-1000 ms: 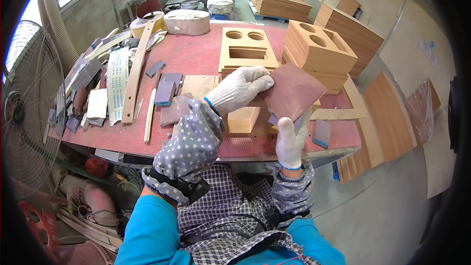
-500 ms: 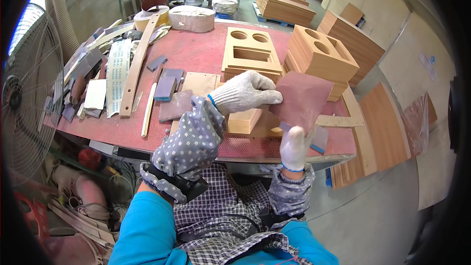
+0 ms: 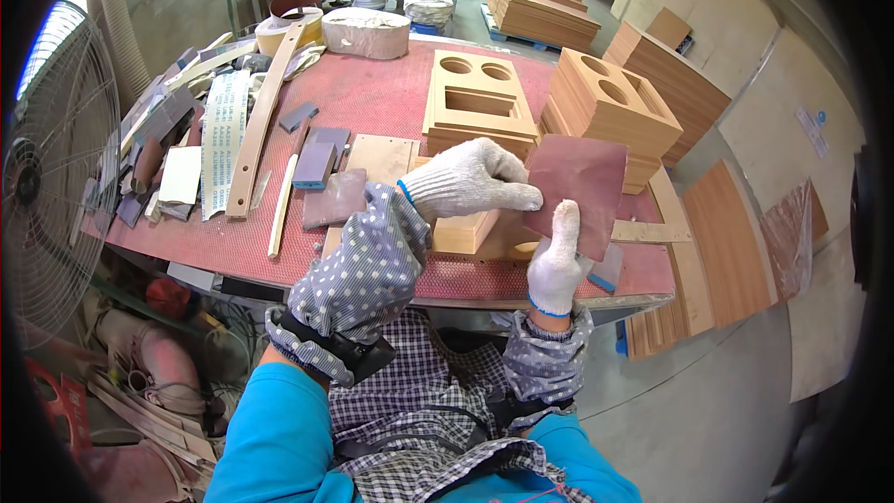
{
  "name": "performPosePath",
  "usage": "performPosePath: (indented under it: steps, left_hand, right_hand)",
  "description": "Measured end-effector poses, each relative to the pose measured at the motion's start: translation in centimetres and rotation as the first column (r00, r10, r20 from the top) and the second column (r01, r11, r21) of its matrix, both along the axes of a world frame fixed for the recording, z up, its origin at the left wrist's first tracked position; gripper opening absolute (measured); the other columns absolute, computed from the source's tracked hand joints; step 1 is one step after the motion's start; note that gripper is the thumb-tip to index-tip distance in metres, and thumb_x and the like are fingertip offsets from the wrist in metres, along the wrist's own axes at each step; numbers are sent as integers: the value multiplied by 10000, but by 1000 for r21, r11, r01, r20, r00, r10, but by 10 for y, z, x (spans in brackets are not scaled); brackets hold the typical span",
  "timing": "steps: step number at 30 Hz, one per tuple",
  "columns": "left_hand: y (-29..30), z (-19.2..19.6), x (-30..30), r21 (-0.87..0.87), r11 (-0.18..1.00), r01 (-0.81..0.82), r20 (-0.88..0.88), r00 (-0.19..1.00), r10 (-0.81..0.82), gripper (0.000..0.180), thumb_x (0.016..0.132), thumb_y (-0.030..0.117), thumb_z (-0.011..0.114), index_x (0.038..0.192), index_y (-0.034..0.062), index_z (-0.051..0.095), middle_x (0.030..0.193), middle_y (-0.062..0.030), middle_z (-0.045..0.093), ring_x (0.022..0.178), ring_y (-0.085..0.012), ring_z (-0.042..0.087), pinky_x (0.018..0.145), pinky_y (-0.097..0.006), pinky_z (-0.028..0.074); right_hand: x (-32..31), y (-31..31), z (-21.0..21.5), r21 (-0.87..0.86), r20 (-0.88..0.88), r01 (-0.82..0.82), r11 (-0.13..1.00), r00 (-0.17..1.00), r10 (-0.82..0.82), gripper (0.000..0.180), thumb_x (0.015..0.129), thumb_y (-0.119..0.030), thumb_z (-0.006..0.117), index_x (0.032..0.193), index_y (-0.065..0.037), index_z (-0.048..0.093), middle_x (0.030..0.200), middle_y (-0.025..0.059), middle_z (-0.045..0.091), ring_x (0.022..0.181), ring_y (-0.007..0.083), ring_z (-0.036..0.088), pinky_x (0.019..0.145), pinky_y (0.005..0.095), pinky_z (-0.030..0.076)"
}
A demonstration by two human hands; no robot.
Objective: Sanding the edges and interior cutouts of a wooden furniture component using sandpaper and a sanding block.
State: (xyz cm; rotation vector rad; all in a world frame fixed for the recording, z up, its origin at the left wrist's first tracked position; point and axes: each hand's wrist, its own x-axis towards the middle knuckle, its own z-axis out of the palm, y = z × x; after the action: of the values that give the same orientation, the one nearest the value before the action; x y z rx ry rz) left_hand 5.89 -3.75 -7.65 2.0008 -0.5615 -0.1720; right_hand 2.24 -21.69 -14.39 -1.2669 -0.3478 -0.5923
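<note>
Far left of the frame, a big metal fan (image 3: pixel 51 168) stands beside the red workbench (image 3: pixel 372 102). On the bench's left part lie a long curved wooden strip (image 3: pixel 263 116), a pale strip of sanding belt (image 3: pixel 222 135) and a few grey sanding blocks (image 3: pixel 315 160). Moving toward the centre, the left hand (image 3: pixel 470 180), in a white knit glove, reaches across, fingers curled and closed on the left edge of the reddish-brown sandpaper sheet (image 3: pixel 579 188). Under that hand sits a small wooden block (image 3: pixel 466 231) on the bench. Behind it, upper centre, a wooden panel with two round holes and a rectangular cut-out (image 3: pixel 477 104) lies flat. Right of centre, the sheet is held up in the air, and the right hand (image 3: pixel 557 256), gloved too, pinches its lower edge, thumb pressed up on the face. Further right, a stack of cut-out panels (image 3: pixel 615 107), then plain boards (image 3: pixel 736 242) leaning at the bench's right end.
</note>
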Motion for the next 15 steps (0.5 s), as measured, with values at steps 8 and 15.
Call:
performPosePath:
  steps: [8,15]
  left_hand:
    - [2,-6,0,-146,989,35,123,992,-17,453,915,331,775,1190,-22,701,1042,-75,737,955,-127,655,884,-313,538]
    - [1,-7,1,-308,945,110,-29,992,-125,441,989,363,702,1190,-28,673,1068,-30,692,975,-98,615,869,-281,532]
  right_hand:
    - [6,-13,7,-203,71,126,971,991,-114,382,998,-72,639,1365,27,601,1295,136,656,1138,251,640,994,371,508]
    - [16,-7,-3,-614,572,612,498,780,-254,604,840,-127,799,1396,-17,591,1324,194,592,1215,395,589,1008,487,507]
